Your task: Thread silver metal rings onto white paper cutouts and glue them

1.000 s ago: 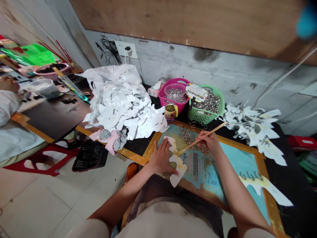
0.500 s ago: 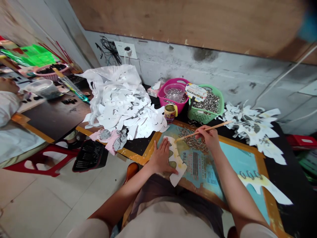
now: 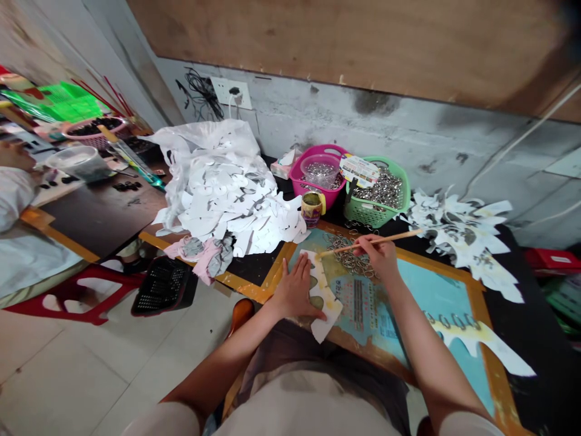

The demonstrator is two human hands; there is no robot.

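My left hand [image 3: 295, 292] lies flat with fingers apart on a white paper cut-out [image 3: 325, 300], pressing it to a teal painted board [image 3: 438, 283] with an orange wooden frame. My right hand [image 3: 379, 257] grips a thin wooden-handled brush [image 3: 365, 241]. The brush's yellowish tip touches or nearly touches the cut-out's top end. Loose metal rings [image 3: 349, 261] lie on the board beneath the brush. A long white paper strip with a yellowish band [image 3: 476, 339] lies across the board's right side.
Behind the board stand a yellow-handled mug [image 3: 312, 209], a pink basket [image 3: 313, 165] and a green basket of metal rings [image 3: 374, 209]. A large heap of white cut-outs [image 3: 227, 194] lies left, more cut-outs [image 3: 463, 233] right. A person's arm [image 3: 16, 188] shows far left.
My right hand has moved the brush tip up along the cut-out toward its top end, and the brush now lies flatter. My left hand stays put. A blurred blue object at top right has left view.
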